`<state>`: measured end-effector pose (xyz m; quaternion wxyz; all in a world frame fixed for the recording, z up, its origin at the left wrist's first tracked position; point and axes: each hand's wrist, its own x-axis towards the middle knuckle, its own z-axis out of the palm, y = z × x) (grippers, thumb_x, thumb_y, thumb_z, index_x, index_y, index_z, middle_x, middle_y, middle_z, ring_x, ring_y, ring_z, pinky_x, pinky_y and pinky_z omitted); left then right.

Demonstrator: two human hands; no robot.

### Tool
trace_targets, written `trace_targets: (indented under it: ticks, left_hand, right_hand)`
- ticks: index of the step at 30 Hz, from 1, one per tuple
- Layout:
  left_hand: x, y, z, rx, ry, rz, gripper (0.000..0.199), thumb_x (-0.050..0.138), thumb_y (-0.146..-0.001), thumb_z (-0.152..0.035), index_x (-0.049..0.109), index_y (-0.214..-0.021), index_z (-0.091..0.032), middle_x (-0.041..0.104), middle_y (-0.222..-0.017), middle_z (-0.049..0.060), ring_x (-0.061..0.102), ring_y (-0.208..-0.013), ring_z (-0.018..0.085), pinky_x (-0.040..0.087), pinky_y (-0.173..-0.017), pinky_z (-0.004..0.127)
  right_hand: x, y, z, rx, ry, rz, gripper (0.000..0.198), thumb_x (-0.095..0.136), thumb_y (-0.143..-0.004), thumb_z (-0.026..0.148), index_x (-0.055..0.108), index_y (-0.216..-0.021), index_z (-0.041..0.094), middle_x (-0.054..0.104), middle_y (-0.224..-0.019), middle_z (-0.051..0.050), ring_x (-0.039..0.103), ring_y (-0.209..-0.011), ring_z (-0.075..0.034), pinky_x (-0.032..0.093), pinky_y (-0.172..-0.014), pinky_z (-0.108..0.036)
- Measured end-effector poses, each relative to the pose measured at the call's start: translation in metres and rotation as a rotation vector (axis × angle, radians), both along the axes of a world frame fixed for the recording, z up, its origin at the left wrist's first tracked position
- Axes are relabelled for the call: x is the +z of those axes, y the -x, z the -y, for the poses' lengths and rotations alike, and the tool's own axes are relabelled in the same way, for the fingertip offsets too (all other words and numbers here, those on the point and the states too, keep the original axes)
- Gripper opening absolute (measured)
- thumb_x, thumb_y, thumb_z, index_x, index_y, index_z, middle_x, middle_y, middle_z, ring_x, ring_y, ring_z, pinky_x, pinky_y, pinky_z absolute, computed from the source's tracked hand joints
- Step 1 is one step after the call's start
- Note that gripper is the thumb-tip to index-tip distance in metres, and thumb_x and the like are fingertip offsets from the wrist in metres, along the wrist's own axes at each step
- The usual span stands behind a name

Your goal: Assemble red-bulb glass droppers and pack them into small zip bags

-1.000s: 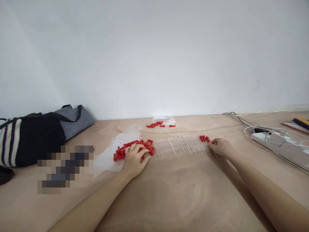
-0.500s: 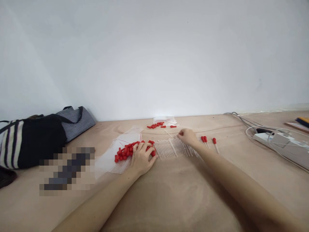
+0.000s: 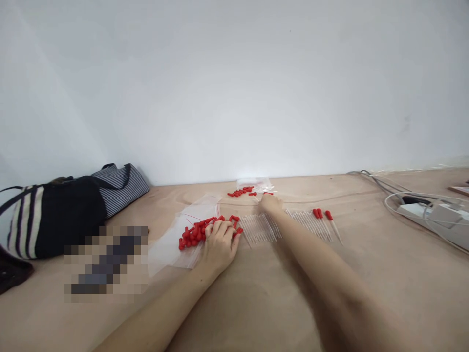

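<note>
Red bulb-shaped caps (image 3: 192, 236) lie heaped on translucent flat plastic sheeting (image 3: 164, 252), left of thin straight whitish sticks (image 3: 260, 230) in a row; a white oblong power strip (image 3: 439, 220) lies far right.

Single head-worn view, set above the near side of the wooden table (image 3: 249, 293), facing forward and slightly down. Left hand (image 3: 220, 244) and right hand (image 3: 270, 203) show at fairly close range, just below mid-frame; pale wall (image 3: 234, 93) fills the upper half.

A black bag (image 3: 69, 215) lies near a dark object (image 3: 110, 260), too blurred to name
</note>
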<state>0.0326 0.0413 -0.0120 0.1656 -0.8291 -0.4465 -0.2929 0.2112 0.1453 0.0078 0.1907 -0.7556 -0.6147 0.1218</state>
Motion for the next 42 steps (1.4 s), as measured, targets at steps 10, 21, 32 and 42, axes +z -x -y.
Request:
trace_targets:
  ticks: [10, 21, 32, 42]
  left_hand:
    - [0.004, -0.003, 0.031, -0.422, 0.34, 0.115, 0.008, 0.044, -0.081, -0.014, 0.052, -0.083, -0.018, 0.059, -0.079, 0.003, 0.053, -0.075, 0.016, 0.043, -0.068, 0.028]
    - [0.003, -0.023, 0.036, -0.357, 0.55, 0.185, 0.008, 0.05, -0.077, -0.016, 0.058, -0.074, -0.018, 0.055, -0.078, 0.002, 0.053, -0.073, 0.015, 0.043, -0.067, 0.027]
    - [-0.002, -0.019, 0.036, -0.309, 0.469, 0.27, 0.004, 0.049, -0.08, -0.021, 0.053, -0.081, -0.02, 0.059, -0.076, -0.001, 0.053, -0.073, 0.016, 0.038, -0.072, 0.031]
    - [-0.005, -0.021, 0.037, -0.292, 0.453, 0.291, 0.006, 0.051, -0.079, -0.022, 0.055, -0.084, -0.021, 0.063, -0.078, -0.002, 0.056, -0.075, 0.016, 0.037, -0.076, 0.033]
  right_hand:
    - [-0.013, -0.049, 0.1, 0.323, -0.396, -0.157, 0.019, 0.04, -0.082, 0.022, 0.055, -0.092, 0.018, 0.063, -0.085, -0.006, 0.057, -0.077, -0.017, 0.036, -0.07, -0.03]
    - [-0.036, -0.049, 0.161, 0.603, -0.411, -0.152, 0.021, 0.038, -0.083, 0.013, 0.056, -0.09, 0.021, 0.063, -0.083, -0.002, 0.056, -0.076, -0.014, 0.029, -0.078, -0.036]
    - [-0.036, -0.041, 0.166, 0.639, -0.423, -0.185, 0.017, 0.039, -0.084, 0.019, 0.056, -0.083, 0.021, 0.063, -0.078, 0.0, 0.056, -0.074, -0.014, 0.032, -0.074, -0.033]
    - [-0.035, -0.039, 0.168, 0.625, -0.477, -0.174, 0.018, 0.04, -0.085, 0.02, 0.059, -0.085, 0.021, 0.063, -0.074, -0.001, 0.056, -0.069, -0.013, 0.032, -0.072, -0.032]
